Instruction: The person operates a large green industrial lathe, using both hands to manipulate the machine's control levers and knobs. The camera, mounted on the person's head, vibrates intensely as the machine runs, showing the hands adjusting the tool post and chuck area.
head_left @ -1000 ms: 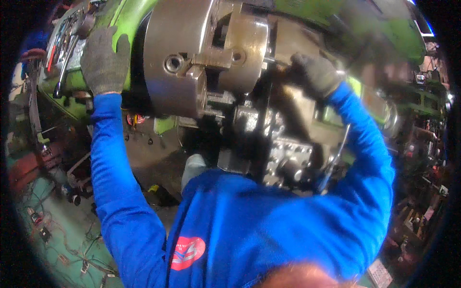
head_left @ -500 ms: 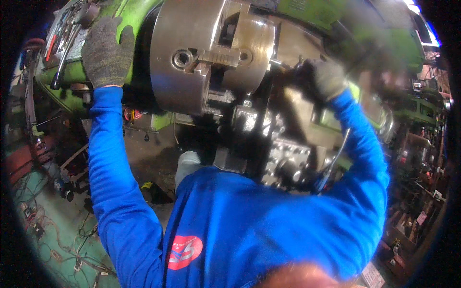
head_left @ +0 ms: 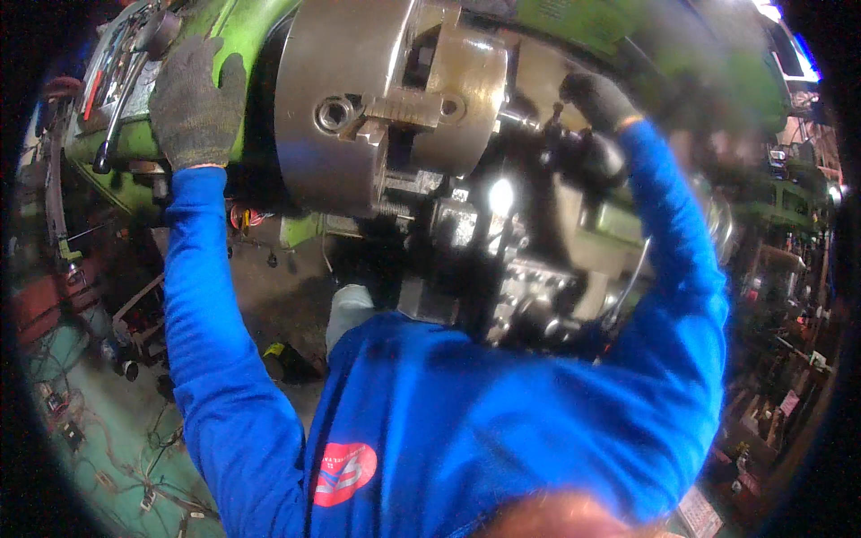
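My left hand, in a dark grey knit glove, lies flat with its fingers stretched on the green headstock of a lathe. To its right stands the large steel chuck, with a square socket in its face and a stepped jaw. A bright metal workpiece sits against the chuck. Right of it, a slim metal rod points at the workpiece. My gloved right hand is curled beside a small knobbed lever; what its fingers hold is hidden.
Hand tools lie in a tray at the far left, with a long-handled wrench near my left hand. A tool carriage fills the space before my right arm. Cables trail over the green floor at lower left.
My right hand has moved away from me and slightly left, uncovering a rounded part beneath. A bright glint now shows below the workpiece. My left hand stays on the headstock.
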A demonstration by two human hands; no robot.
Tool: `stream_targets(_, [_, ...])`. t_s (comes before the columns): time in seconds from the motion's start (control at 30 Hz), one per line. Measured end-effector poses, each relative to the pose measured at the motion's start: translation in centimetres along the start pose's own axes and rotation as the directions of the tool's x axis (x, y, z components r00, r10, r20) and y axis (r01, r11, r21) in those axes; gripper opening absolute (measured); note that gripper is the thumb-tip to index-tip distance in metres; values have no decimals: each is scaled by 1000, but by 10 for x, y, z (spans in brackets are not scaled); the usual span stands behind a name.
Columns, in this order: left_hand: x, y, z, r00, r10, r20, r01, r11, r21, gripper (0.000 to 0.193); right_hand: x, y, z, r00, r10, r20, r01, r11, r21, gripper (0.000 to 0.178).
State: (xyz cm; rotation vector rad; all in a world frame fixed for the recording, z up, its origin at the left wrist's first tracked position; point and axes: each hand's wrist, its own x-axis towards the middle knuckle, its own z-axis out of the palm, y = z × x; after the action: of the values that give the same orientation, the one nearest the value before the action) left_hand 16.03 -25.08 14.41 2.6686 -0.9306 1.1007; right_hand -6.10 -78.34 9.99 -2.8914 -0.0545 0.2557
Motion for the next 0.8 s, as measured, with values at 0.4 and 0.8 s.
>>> stream_targets(0.4, [1, 6, -6, 1000, 12, -4, -12, 1000, -4, 32, 71, 114, 55, 872, -225, 434, 87, 945, 315, 15])
stream_targets(0.8, [1, 10, -9, 999, -6, 34, 5, 999, 46, 32, 104, 70, 26, 601, -28, 799, 76, 997, -22, 19])
